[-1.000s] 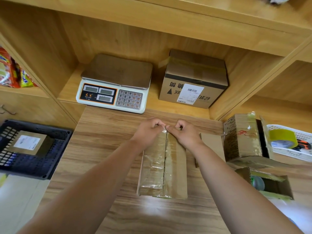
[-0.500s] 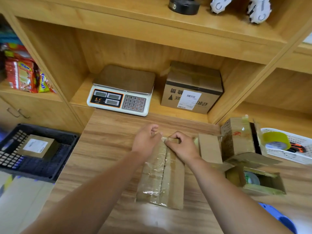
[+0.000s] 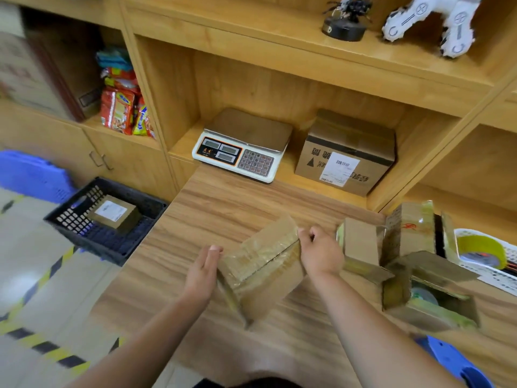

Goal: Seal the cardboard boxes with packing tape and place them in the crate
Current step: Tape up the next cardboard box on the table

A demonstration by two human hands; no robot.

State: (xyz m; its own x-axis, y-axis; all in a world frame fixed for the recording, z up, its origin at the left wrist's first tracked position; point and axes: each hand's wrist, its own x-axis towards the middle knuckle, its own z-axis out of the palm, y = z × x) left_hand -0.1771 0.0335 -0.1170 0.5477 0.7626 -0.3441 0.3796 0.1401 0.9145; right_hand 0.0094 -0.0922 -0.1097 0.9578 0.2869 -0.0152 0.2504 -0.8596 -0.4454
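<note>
Since a moment ago the box (image 3: 260,264) has been turned and tipped up on the table (image 3: 223,208). Before, both hands pinched its far end. Now the left hand (image 3: 202,271) lies flat, fingers straight, against its near-left end. The right hand (image 3: 320,253) is curled and pinches its far-right corner. So the box sits between the hands, its long side running from one hand to the other. The crate (image 3: 134,191) is well off past the left hand, so that hand is nearer. The box likely goes that way next.
</note>
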